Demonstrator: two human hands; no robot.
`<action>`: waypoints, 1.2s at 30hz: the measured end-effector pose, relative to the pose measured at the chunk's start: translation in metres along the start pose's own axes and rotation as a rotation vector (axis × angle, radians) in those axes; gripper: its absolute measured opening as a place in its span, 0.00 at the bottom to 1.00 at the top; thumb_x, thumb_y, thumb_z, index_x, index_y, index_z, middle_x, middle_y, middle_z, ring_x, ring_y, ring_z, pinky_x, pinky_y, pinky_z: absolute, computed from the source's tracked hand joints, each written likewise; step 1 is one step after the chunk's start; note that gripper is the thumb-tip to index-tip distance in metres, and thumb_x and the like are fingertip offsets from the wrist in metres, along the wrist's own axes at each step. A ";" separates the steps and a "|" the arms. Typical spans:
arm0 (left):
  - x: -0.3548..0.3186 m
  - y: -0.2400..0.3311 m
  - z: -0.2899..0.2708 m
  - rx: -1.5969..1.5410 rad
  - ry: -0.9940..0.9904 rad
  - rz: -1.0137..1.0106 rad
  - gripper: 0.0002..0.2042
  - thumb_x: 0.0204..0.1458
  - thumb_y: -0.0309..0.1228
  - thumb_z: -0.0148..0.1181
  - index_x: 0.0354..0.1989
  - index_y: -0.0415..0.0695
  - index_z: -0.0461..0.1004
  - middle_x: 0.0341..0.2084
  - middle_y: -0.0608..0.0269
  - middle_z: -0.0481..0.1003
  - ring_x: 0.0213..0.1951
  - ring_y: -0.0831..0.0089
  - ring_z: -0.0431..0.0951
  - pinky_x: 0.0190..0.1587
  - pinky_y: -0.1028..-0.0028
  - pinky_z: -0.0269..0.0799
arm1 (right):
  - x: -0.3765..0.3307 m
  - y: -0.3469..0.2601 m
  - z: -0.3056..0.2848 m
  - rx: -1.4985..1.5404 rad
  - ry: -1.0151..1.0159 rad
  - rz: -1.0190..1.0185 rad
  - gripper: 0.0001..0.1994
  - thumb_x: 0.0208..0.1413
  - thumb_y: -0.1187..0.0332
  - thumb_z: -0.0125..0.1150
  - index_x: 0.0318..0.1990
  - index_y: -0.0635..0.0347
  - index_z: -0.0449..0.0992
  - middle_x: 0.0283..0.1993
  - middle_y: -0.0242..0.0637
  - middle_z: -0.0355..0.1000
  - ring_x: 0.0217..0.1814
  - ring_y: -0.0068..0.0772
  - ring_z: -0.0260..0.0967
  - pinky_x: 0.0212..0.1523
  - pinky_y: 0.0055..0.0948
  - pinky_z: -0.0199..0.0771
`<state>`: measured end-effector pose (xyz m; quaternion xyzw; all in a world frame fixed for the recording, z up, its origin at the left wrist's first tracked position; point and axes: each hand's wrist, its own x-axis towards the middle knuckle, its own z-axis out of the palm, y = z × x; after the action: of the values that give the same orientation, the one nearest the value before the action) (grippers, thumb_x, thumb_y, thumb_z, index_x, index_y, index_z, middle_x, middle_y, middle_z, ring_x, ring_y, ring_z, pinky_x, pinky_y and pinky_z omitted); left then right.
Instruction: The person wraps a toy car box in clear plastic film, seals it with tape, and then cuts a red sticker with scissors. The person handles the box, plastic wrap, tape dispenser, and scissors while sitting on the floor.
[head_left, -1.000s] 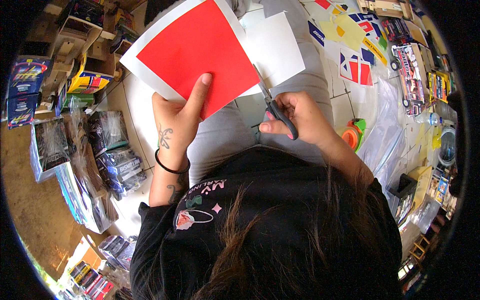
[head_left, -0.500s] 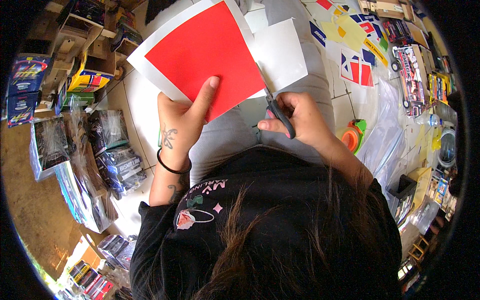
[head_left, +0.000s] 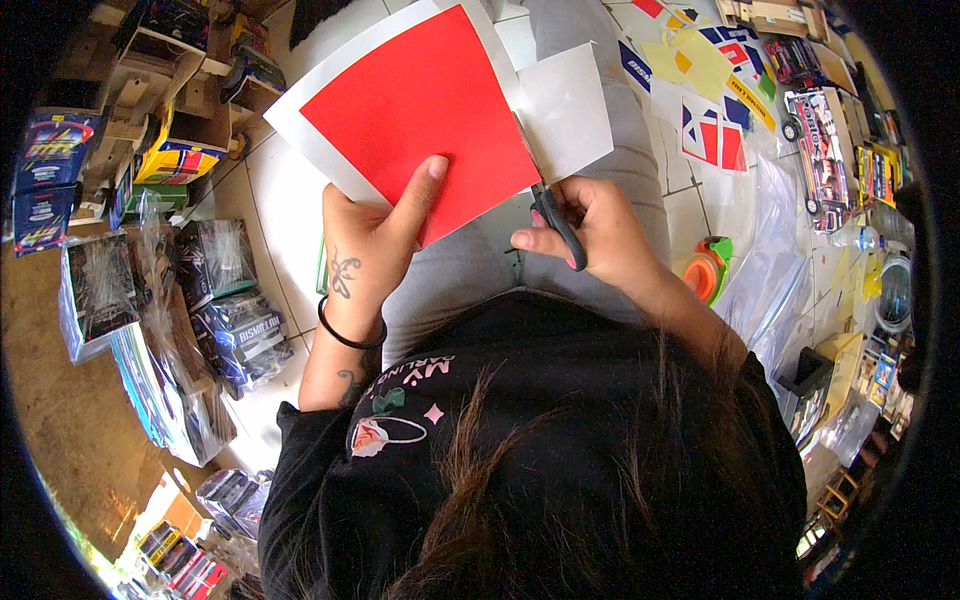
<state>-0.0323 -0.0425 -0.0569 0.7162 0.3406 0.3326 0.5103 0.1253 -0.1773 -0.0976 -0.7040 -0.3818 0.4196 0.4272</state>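
Scissors (head_left: 556,224) advanced further along red sheet (head_left: 420,110) edge — white strip (head_left: 565,110) nearly freed (cut progressing); left hand (head_left: 370,250) pinches sheet, right hand (head_left: 600,230) clasps handles.

— Packaging on the person's left?

— Dark boxes in clear wrap (head_left: 215,262) lie on the floor tiles, with a blue-and-black wrapped box (head_left: 243,340) just below them. At the far left edge stands a stack of blue printed cartons (head_left: 42,175). A yellow-and-blue box (head_left: 175,160) sits by the wooden frames.

— And on the right?

— A long clear blister pack (head_left: 822,150) holding a toy truck lies on the floor. Beside it are cut sticker sheets (head_left: 712,132) in red, blue and white, and empty clear plastic bags (head_left: 775,285).
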 end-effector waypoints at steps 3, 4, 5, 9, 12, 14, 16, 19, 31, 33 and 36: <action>0.001 -0.001 0.001 -0.021 0.011 0.050 0.11 0.52 0.32 0.63 0.32 0.33 0.76 0.17 0.64 0.75 0.17 0.82 0.71 0.19 0.81 0.63 | 0.000 0.000 0.001 0.030 0.008 0.015 0.18 0.37 0.60 0.77 0.24 0.62 0.73 0.20 0.25 0.66 0.22 0.14 0.59 0.24 0.18 0.59; 0.001 -0.001 0.000 -0.014 -0.003 0.034 0.12 0.52 0.32 0.63 0.32 0.33 0.76 0.17 0.64 0.75 0.17 0.81 0.71 0.20 0.81 0.64 | 0.001 0.000 0.001 0.057 0.006 0.003 0.18 0.37 0.60 0.77 0.24 0.62 0.73 0.20 0.25 0.66 0.22 0.14 0.59 0.24 0.18 0.59; 0.001 0.000 -0.002 -0.007 -0.017 0.019 0.12 0.52 0.32 0.63 0.32 0.33 0.76 0.18 0.64 0.75 0.18 0.81 0.72 0.21 0.80 0.65 | 0.001 0.000 0.002 0.039 0.016 0.020 0.18 0.37 0.60 0.77 0.24 0.62 0.73 0.20 0.26 0.66 0.22 0.14 0.59 0.24 0.18 0.60; 0.000 0.002 -0.007 0.045 -0.079 -0.156 0.13 0.50 0.28 0.64 0.40 0.33 0.73 0.29 0.59 0.77 0.29 0.76 0.76 0.32 0.78 0.70 | 0.002 -0.001 0.003 0.023 0.051 -0.054 0.21 0.37 0.56 0.77 0.23 0.65 0.74 0.18 0.29 0.67 0.20 0.18 0.59 0.23 0.22 0.60; -0.002 0.000 -0.005 0.001 -0.079 -0.115 0.16 0.49 0.25 0.65 0.45 0.33 0.71 0.36 0.57 0.78 0.36 0.73 0.78 0.39 0.76 0.72 | 0.003 -0.003 0.003 0.076 0.065 -0.092 0.22 0.37 0.54 0.77 0.25 0.65 0.76 0.18 0.30 0.68 0.20 0.19 0.59 0.23 0.23 0.60; -0.003 -0.003 -0.003 -0.027 -0.074 -0.076 0.16 0.49 0.25 0.65 0.45 0.33 0.71 0.36 0.57 0.78 0.36 0.72 0.78 0.40 0.76 0.72 | 0.003 -0.005 0.002 0.091 0.050 -0.081 0.20 0.38 0.57 0.76 0.28 0.65 0.76 0.19 0.28 0.68 0.21 0.17 0.59 0.23 0.22 0.60; -0.004 -0.006 -0.002 -0.029 -0.075 -0.082 0.17 0.48 0.25 0.65 0.46 0.33 0.71 0.36 0.57 0.78 0.36 0.72 0.78 0.40 0.76 0.72 | 0.003 -0.006 0.003 0.076 0.016 -0.053 0.18 0.39 0.62 0.76 0.31 0.65 0.75 0.22 0.26 0.68 0.23 0.15 0.60 0.25 0.19 0.60; -0.005 -0.008 -0.001 -0.078 -0.075 -0.069 0.15 0.49 0.26 0.65 0.44 0.33 0.72 0.35 0.57 0.78 0.36 0.72 0.78 0.40 0.76 0.72 | 0.004 -0.004 0.003 0.126 0.008 -0.054 0.17 0.40 0.62 0.75 0.31 0.65 0.75 0.22 0.26 0.68 0.23 0.14 0.60 0.25 0.19 0.60; 0.002 -0.019 -0.003 0.084 -0.028 -0.159 0.14 0.51 0.36 0.65 0.26 0.33 0.76 0.12 0.63 0.73 0.13 0.80 0.69 0.16 0.79 0.62 | 0.009 0.025 -0.024 0.160 -0.420 0.153 0.14 0.44 0.65 0.72 0.32 0.61 0.72 0.24 0.23 0.67 0.23 0.12 0.60 0.22 0.15 0.58; 0.000 -0.021 -0.003 0.087 -0.084 -0.170 0.15 0.51 0.36 0.65 0.26 0.33 0.76 0.11 0.64 0.73 0.13 0.81 0.69 0.16 0.79 0.62 | 0.017 0.020 -0.032 0.092 -0.444 0.212 0.13 0.44 0.66 0.71 0.32 0.61 0.73 0.23 0.24 0.67 0.20 0.12 0.59 0.19 0.16 0.56; -0.001 -0.021 -0.003 0.128 -0.140 -0.198 0.15 0.51 0.36 0.65 0.26 0.33 0.76 0.10 0.65 0.72 0.12 0.81 0.68 0.16 0.79 0.61 | 0.024 0.009 -0.040 0.076 -0.426 0.212 0.17 0.41 0.59 0.74 0.27 0.63 0.74 0.17 0.29 0.66 0.17 0.18 0.59 0.18 0.21 0.56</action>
<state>-0.0385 -0.0371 -0.0765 0.7315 0.3937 0.2076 0.5165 0.1717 -0.1701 -0.1009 -0.6191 -0.3710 0.6153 0.3168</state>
